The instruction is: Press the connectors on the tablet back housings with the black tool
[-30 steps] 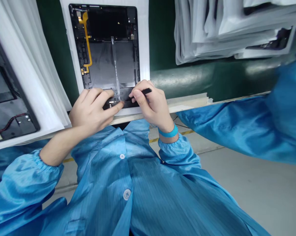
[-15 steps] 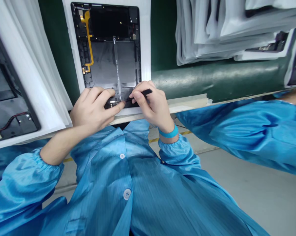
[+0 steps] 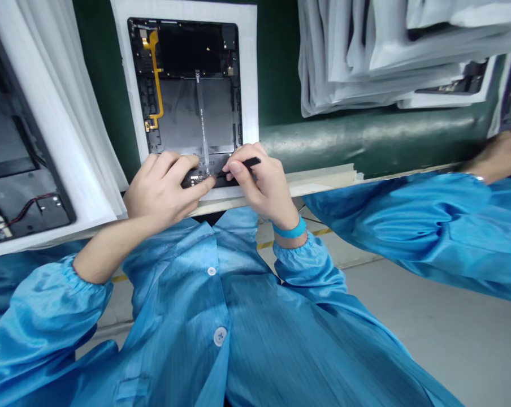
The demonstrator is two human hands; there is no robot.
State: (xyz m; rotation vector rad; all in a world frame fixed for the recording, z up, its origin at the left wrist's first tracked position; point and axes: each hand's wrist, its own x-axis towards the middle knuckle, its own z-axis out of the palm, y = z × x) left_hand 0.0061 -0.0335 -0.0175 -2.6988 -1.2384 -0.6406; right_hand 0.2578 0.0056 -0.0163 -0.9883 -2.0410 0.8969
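An opened tablet housing (image 3: 183,113) lies on a white sheet (image 3: 249,79) with its inside facing up. A yellow flex cable (image 3: 157,85) runs down its left side, and a narrow grey ribbon cable (image 3: 203,124) down its middle to a small circuit board (image 3: 195,180) at the near end. My left hand (image 3: 164,186) rests over the near left corner, fingers apart, with thumb and forefinger around the small board. In my right hand (image 3: 262,178) are black tweezers (image 3: 252,162), pinched between thumb and fingers, their tip pointing left by the ribbon's lower end. Whether the tip touches anything cannot be made out.
Another opened tablet (image 3: 22,169) lies at the left beside white sheets (image 3: 75,85). Layered white sleeves (image 3: 344,62) are heaped at the back right on the green mat (image 3: 276,73). A co-worker's hand (image 3: 503,152) and blue sleeve (image 3: 408,215) are at the right.
The view has tilted a little, so the tablet appears slightly lower. My hands and the tweezers hold nearly the same place. The co-worker's hand has come further into view at the right.
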